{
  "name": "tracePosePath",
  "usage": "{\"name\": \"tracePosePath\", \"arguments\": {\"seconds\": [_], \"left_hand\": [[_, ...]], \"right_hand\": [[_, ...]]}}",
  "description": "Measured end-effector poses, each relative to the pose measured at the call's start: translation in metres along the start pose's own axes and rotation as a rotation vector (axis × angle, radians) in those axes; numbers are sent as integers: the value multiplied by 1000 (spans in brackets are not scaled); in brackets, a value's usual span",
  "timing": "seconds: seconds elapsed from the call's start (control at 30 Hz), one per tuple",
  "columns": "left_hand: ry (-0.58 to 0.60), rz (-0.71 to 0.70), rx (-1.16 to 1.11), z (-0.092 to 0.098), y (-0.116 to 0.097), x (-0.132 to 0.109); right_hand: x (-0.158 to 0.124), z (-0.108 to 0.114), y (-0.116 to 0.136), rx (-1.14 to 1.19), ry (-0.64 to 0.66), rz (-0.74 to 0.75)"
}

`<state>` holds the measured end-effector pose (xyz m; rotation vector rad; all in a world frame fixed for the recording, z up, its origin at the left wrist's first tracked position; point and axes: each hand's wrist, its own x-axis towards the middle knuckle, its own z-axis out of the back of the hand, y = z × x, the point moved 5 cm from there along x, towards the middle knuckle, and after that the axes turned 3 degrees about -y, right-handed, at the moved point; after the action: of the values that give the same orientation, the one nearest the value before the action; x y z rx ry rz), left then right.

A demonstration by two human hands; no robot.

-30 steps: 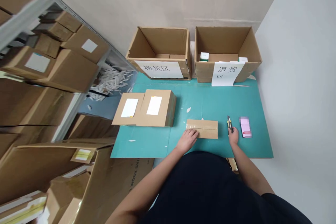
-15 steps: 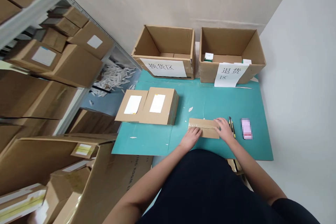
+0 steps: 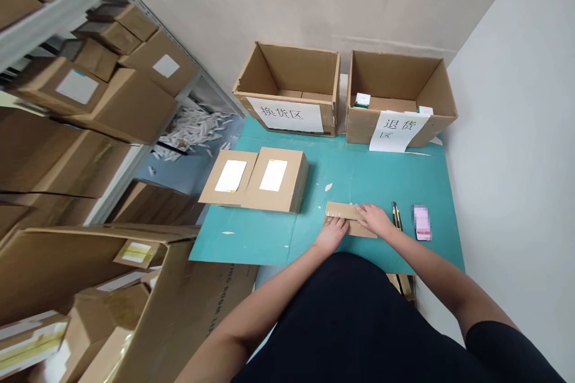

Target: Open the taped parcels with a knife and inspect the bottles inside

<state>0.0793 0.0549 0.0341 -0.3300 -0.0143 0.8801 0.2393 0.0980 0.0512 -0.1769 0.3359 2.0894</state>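
Observation:
A small cardboard box (image 3: 338, 209) lies on the teal table in front of my body, its top seam running sideways. My left hand (image 3: 332, 234) is at the left part of the box, with fingers curled at the seam over the near flap. On the right part, my right hand (image 3: 372, 218) has its fingers bent onto the far flap at the seam. A narrow dark gap shows between the flaps; the contents are hidden. Just right of my right hand lies a yellow and black utility knife (image 3: 396, 215). Beyond it is a pink phone-like object (image 3: 421, 222), partly blurred.
Two labelled boxes (image 3: 268, 181) sit side by side at the table's left. Along the back stand two open cartons with paper signs, a left carton (image 3: 330, 111) and a right carton (image 3: 357, 127). A shelf of boxes and a large carton (image 3: 179, 275) holding parcels are at left.
My right hand has moved left along the box's seam, nearer my left hand. The seam has parted slightly. My left hand stays in about the same place on the box.

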Motion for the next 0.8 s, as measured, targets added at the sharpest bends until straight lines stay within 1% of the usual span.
{"name": "tracePosePath", "arguments": {"seconds": [0.13,0.2,0.27,0.33,0.43,0.5,0.6,0.7,0.8], "left_hand": [[51,33,-20,1,-1,2],[91,42,-20,0,-1,1],[106,41,-20,0,-2,0],[78,40,-11,1,-1,0],[-6,55,5,7,3,4],[-25,61,-6,11,5,8],[-3,47,-8,15,6,8],[1,1,6,17,3,2],[17,-75,-12,13,-2,-11]], "right_hand": [[3,4,1,-28,40,54],[5,5,-2,-25,72,54],[8,7,-7,-7,111,46],[10,10,-11,23,140,44],[14,18,-17,81,139,29],[15,24,-23,130,130,-17],[18,30,-32,219,111,-116],[21,31,-41,325,89,-197],[27,28,-52,418,66,-264]]}}
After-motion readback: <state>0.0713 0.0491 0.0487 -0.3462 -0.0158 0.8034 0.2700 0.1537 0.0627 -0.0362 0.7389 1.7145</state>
